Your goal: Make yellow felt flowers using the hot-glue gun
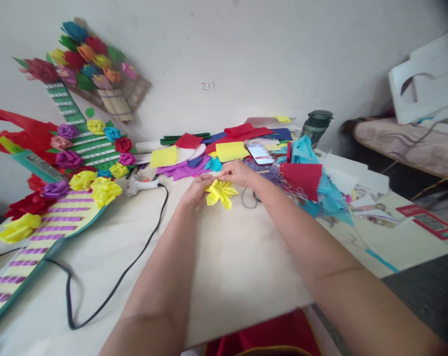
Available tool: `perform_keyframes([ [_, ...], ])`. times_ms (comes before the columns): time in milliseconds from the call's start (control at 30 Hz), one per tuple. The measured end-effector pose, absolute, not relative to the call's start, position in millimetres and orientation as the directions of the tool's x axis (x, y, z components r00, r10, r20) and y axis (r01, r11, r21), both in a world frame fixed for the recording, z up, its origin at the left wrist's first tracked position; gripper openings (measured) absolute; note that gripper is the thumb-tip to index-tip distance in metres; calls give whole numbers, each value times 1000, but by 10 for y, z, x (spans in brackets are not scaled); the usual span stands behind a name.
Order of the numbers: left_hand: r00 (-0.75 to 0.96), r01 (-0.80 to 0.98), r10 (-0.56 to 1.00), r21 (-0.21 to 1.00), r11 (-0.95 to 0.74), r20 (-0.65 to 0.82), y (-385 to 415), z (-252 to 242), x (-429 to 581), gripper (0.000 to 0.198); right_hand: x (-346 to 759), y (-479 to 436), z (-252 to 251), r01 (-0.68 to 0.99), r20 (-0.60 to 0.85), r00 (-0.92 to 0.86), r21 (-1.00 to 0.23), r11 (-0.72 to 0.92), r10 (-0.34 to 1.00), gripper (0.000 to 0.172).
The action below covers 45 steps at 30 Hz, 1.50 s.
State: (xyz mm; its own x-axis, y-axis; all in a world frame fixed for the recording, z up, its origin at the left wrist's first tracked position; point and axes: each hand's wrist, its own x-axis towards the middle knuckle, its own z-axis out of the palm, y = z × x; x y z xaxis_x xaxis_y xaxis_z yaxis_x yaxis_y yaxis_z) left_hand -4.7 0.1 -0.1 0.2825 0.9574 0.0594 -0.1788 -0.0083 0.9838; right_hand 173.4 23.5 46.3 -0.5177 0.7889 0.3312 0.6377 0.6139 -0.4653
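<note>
Over the middle of the table, a yellow fabric or paper flower [222,193] with pointed petals is held between both hands. My left hand [197,190] grips it from the left side, fingers closed at its edge. At its upper right, my right hand [237,173] is closed in a pinch near the flower's back. A thin pale stick [263,171] pokes out beside the right hand; whether the fingers hold it cannot be made out. Just behind the right hand lie tangled purple-grey cords [270,175] and a phone [260,153]. The fingertips are partly hidden by the petals.
Coloured sheets [164,156] lie along the wall. A glue gun [144,185] with a black cord [149,247] rests left of my hands. Striped boards with handmade flowers [105,193] fill the left. Right are blue cloth [327,188], a red piece [301,180] and a dark bottle [316,126].
</note>
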Motion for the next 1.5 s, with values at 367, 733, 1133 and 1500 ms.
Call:
perform_keyframes([
  [367, 273, -147, 958, 988, -44, 84, 2, 18, -74, 24, 1760, 267, 431, 507, 292, -510, -658, 557, 809, 18],
  [733, 301, -142, 950, 989, -41, 83, 32, -4, -96, 20, 1762, 205, 502, 511, 142, -548, -724, 464, 825, 20],
  [1133, 271, -121, 959, 992, -47, 78, 23, 1, -88, 22, 1737, 134, 568, 537, 37, -490, -774, 335, 871, 17],
  [1500, 259, -115, 961, 991, -64, 92, -2, 26, -101, 22, 1745, 241, 450, 565, 226, -525, -629, 534, 821, 24],
])
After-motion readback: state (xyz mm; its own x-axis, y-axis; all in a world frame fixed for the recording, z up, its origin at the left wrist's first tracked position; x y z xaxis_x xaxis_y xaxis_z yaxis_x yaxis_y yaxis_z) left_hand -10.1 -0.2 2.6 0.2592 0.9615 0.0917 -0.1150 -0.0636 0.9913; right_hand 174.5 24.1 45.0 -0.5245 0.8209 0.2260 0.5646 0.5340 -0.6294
